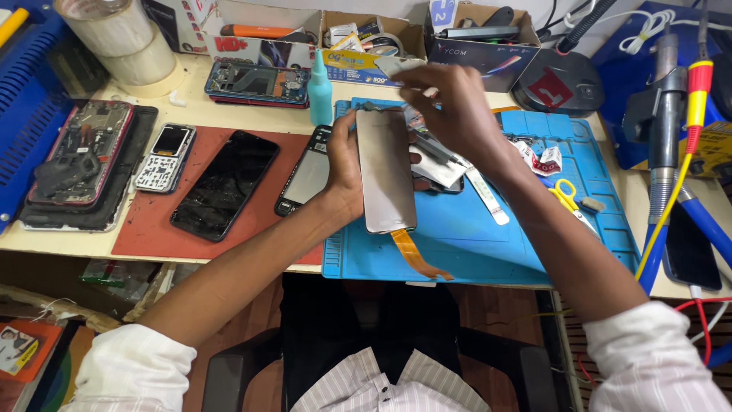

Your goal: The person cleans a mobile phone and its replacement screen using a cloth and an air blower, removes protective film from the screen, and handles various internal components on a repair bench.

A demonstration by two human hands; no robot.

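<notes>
We find the left hand [345,164] clasping a grey rectangular phone screen panel [386,169] above the blue silicone work mat [488,236]; right hand [456,107] pinches its top edge. Panel already detached, its orange flex ribbon [415,255] dangling loose; refitting outstanding.

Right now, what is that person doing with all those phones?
A person sits at a cluttered repair bench. Their left hand holds a phone screen panel upright over a blue work mat, its orange ribbon cable dangling. Their right hand pinches something small at the panel's top edge; I cannot tell what. Other phones lie on a red mat to the left, one black phone with cracked glass. Yellow scissors lie on the right.
</notes>
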